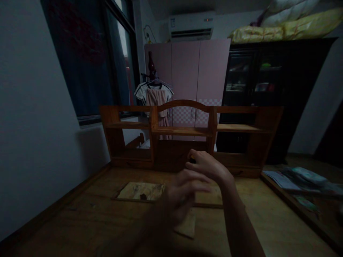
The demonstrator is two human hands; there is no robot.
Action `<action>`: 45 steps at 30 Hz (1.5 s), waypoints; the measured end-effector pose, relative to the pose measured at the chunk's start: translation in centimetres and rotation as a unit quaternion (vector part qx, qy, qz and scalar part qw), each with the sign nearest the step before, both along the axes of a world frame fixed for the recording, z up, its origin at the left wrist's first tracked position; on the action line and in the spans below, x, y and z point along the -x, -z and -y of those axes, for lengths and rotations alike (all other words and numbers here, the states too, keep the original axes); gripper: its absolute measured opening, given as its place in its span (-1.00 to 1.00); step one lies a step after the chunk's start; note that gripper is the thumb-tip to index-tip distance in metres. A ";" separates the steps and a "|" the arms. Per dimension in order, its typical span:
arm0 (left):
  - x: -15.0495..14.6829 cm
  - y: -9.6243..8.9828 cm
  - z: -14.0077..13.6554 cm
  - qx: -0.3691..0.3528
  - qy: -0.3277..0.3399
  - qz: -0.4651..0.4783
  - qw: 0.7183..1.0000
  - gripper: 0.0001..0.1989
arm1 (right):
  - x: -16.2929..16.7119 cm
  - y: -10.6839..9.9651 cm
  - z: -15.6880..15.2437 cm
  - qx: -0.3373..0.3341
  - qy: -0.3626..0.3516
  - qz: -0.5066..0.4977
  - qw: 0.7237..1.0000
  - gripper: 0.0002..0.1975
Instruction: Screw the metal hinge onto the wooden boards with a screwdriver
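My right hand (210, 166) is raised in front of the wooden shelf unit (182, 131), its fingers curled round a small dark object (192, 159) with a bit of yellow; its kind does not show. Just below and left of it is my left hand (184, 194), smeared by motion, so its grip cannot be made out. Beneath the hands, a pale, stained panel (134, 190) lies on the wooden surface (99, 221). A second panel (210, 195) is partly hidden behind the hands. Nearer to me lies a smaller light piece (189, 225), partly covered by my left hand.
On the right, papers and plastic packets (308, 176) lie beyond the raised wooden edge (292, 210). A wall (40, 142) borders the left side. Behind the shelf stand a pink wardrobe (184, 71), hanging clothes (155, 94) and a dark cabinet (268, 92). The room is dim.
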State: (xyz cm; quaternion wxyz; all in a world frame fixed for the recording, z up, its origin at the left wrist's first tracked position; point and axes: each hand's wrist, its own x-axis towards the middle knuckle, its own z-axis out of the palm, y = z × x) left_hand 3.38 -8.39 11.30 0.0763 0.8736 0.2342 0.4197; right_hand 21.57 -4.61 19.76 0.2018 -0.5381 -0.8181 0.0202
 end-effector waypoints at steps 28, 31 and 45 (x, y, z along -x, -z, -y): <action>4.8 11.6 -9.4 0.077 -0.006 -0.190 0.979 -0.45 | 0.6 -0.1 0.1 -0.025 0.023 0.001 0.999 -0.73; 4.7 11.4 -9.3 0.080 -0.007 -0.197 0.977 -0.43 | 0.8 0.1 -0.1 -0.026 -0.015 -0.022 0.999 -0.76; 4.8 11.7 -9.7 0.096 -0.071 -0.227 0.967 -0.23 | 0.8 0.0 -0.2 -0.036 -0.022 -0.020 0.999 -0.78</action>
